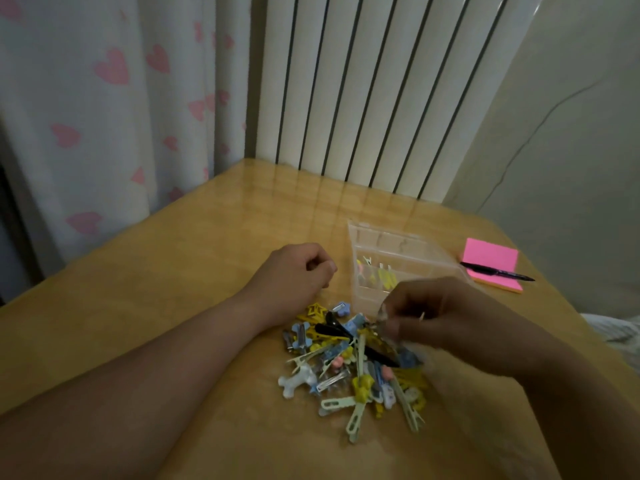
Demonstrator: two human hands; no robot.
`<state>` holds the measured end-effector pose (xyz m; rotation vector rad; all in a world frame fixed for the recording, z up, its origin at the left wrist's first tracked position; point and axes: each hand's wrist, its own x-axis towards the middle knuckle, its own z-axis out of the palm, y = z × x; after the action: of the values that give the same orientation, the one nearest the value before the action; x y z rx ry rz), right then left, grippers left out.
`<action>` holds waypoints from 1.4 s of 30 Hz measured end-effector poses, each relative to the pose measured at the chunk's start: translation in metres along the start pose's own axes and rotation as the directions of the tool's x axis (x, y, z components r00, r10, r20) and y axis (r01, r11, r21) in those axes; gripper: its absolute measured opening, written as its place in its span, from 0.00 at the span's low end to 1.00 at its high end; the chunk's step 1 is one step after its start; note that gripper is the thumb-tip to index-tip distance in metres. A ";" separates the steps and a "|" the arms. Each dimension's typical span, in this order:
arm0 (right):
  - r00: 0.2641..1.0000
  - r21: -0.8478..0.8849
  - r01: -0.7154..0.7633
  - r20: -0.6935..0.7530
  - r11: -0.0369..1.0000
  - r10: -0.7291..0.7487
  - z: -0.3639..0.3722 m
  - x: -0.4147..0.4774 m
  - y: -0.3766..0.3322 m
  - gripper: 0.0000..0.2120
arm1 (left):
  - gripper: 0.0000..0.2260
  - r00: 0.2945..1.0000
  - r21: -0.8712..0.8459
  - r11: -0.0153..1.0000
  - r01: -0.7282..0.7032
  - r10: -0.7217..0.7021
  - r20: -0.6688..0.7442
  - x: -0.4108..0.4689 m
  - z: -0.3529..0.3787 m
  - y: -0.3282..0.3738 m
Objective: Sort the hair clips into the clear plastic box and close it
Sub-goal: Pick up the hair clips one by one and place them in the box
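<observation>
A heap of several hair clips [356, 365] in yellow, blue, green, white and black lies on the wooden table [173, 271]. Behind it stands the clear plastic box [398, 258], lid up, with a few yellow clips [377, 277] in its compartments. My right hand [446, 317] hovers over the heap's far right side, between heap and box, and pinches a small pale clip [382, 315] in its fingertips. My left hand [294, 275] rests on the table left of the box, fingers loosely curled, holding nothing.
A pink sticky-note pad [491, 258] with a black pen [498, 271] across it lies right of the box. A white radiator [381, 98] and a heart-print curtain [104, 116] stand behind the table. The wall is at the right.
</observation>
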<state>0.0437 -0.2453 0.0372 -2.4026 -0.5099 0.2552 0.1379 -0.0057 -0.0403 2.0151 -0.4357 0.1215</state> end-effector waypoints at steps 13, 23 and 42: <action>0.842 0.212 -0.254 -0.431 0.944 0.324 -0.049 0.079 0.042 0.07 | 0.08 1.000 -0.001 1.000 0.010 -0.010 -0.001 0.000 0.000 0.001; 0.818 0.010 -0.465 -0.378 0.885 0.434 -0.047 0.100 0.058 0.08 | 0.08 1.000 0.021 1.000 -0.002 0.002 0.001 0.002 0.001 -0.001; 0.671 -0.098 -0.185 -0.740 0.978 0.053 -0.015 0.040 0.038 0.05 | 0.08 1.000 0.029 1.000 -0.002 0.002 0.001 0.001 -0.001 0.001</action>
<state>0.0958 -0.2639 0.0218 -2.4343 0.0177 -0.7279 0.1385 -0.0050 -0.0391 2.0436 -0.4390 0.1285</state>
